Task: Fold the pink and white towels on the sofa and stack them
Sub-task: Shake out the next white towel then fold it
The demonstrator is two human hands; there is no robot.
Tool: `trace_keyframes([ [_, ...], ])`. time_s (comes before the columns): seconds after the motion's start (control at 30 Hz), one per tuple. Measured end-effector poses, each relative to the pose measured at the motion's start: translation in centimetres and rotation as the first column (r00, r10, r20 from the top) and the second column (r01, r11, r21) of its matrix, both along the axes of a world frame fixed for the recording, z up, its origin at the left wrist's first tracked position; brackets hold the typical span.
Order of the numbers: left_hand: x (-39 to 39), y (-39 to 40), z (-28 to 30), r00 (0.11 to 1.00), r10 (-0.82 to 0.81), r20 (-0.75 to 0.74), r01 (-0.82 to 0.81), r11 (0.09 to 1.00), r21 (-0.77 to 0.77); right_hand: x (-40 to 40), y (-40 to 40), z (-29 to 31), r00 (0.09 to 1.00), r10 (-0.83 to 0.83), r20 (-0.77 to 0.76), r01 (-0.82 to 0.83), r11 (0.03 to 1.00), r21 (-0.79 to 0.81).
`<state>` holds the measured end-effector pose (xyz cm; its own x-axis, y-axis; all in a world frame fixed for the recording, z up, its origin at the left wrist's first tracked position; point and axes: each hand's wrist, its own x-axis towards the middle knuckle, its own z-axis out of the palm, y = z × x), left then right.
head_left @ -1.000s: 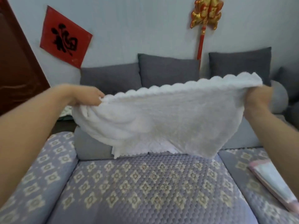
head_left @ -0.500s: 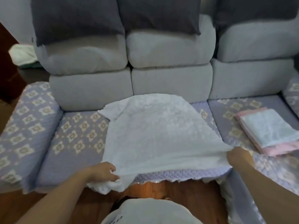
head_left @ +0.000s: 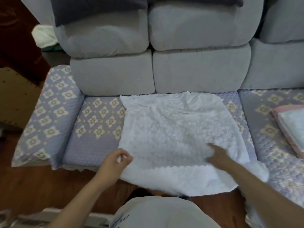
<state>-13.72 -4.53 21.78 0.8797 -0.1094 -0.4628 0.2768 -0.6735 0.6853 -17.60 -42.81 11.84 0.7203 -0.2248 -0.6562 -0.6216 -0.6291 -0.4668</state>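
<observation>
Lying spread over the middle seat of the grey sofa [head_left: 197, 71], the white textured towel with a scalloped hem [head_left: 172, 132] reaches from the foot of the backrest to the front edge, where its near hem hangs over towards the wooden floor [head_left: 49, 186]. The seats wear a lilac quilted cover with cream flower motifs [head_left: 98, 122]. My left hand [head_left: 115, 162] hovers at the towel's near left corner, fingers loosely curled and gripping nothing that I can see. My right hand [head_left: 218, 155] rests on the towel near its front right part, fingers extended and flat; motion blur hides the finer detail. At the right edge of the sofa seat, well apart from the spread towel, sits a folded stack: a pink towel [head_left: 283, 127] beneath a white folded towel [head_left: 294, 122]. Blue print on my pale shirt [head_left: 164, 213] is too blurred to read.
</observation>
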Motion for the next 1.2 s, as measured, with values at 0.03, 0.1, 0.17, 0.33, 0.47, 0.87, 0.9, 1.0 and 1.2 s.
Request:
trace_keyframes([
  [0.03, -0.3, -1.7, 0.7, 0.997, -0.074, 0.015, 0.075, 0.996, -0.042, 1.1, 4.2, 3.1, 0.996, 0.08, 0.04, -0.088, 0.959, 0.269],
  [0.1, -0.4, -4.4, 1.6, 0.973, -0.203, 0.107, 0.212, 0.974, -0.082, 3.0, 12.3, 8.5, 0.921, 0.368, 0.126, -0.377, 0.765, 0.523],
  [0.17, 0.2, -5.9, 3.0, 0.94, -0.197, 0.279, 0.231, 0.969, -0.092, 4.3, 16.6, 11.1, 0.897, 0.365, 0.251, -0.442, 0.696, 0.566],
  [0.33, 3.8, -4.3, 1.8, 0.983, -0.138, 0.123, 0.178, 0.89, -0.42, 5.4, 14.3, 14.2, 0.916, 0.111, 0.386, -0.301, 0.825, 0.478],
  [0.47, 7.4, -3.8, -2.5, 0.831, -0.534, 0.155, 0.554, 0.82, -0.142, 4.9, 12.7, 16.0, 0.926, -0.163, 0.34, -0.058, 0.83, 0.554],
  [0.87, 15.8, -3.1, 1.3, 0.705, -0.679, 0.205, 0.682, 0.571, -0.458, 2.6, 15.1, 18.5, 0.624, -0.711, 0.323, 0.506, 0.683, 0.527],
  [0.9, 15.7, -3.2, 1.6, 0.696, -0.678, 0.235, 0.697, 0.561, -0.446, 2.4, 15.4, 18.9, 0.618, -0.709, 0.341, 0.516, 0.692, 0.504],
  [1.0, 15.7, -2.7, 1.5, 0.508, -0.741, 0.439, 0.86, 0.466, -0.209, 2.2, 16.1, 19.8, 0.533, -0.73, 0.427, 0.56, 0.683, 0.469],
  [1.2, 14.7, -1.3, 0.8, 0.168, -0.751, 0.639, 0.923, 0.347, 0.165, 3.7, 18.4, 19.8, 0.331, -0.686, 0.648, 0.655, 0.661, 0.366],
])
